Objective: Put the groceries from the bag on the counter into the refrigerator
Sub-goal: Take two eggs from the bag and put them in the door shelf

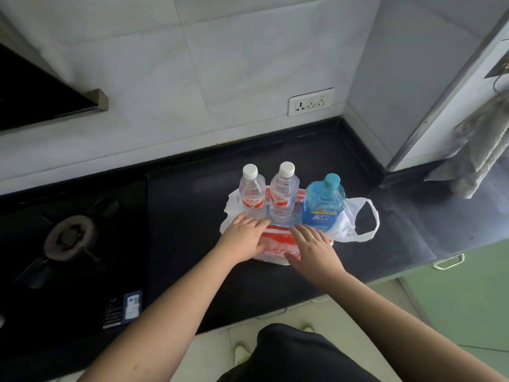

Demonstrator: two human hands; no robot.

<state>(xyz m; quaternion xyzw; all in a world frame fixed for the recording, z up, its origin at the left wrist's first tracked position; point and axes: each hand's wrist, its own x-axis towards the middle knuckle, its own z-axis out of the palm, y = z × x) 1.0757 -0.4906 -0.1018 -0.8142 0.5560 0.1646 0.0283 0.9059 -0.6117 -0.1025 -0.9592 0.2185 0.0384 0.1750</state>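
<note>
From the head camera I look down on a black polished stone counter (187, 216), where a thin white plastic carrier bag with red printing (278, 241) lies flattened and open; on it, at its far side, stand three upright groceries: a clear water bottle with a white cap and red label (252, 197), a second clear water bottle of the same make (283, 194) just beside it, and a squat blue bottle with a teal cap (324, 204) at the right; my left hand (243, 238) lies flat with fingers spread on the bag's near left part, fingertips at the foot of the first bottle; my right hand (312, 246) lies flat beside it on the bag, apart from the left, neither clasping anything; I judge the bottles full, so moderately heavy and stiff enough in the body, though the thin clear walls may give under a squeeze and the film beneath is slippery; the waist below each shoulder looks the surest hold; the counter runs into a corner of pale wall tiles (220, 64) with a white wall socket (310, 102), a gas hob burner (70, 235) to the left; no refrigerator is in sight.
</note>
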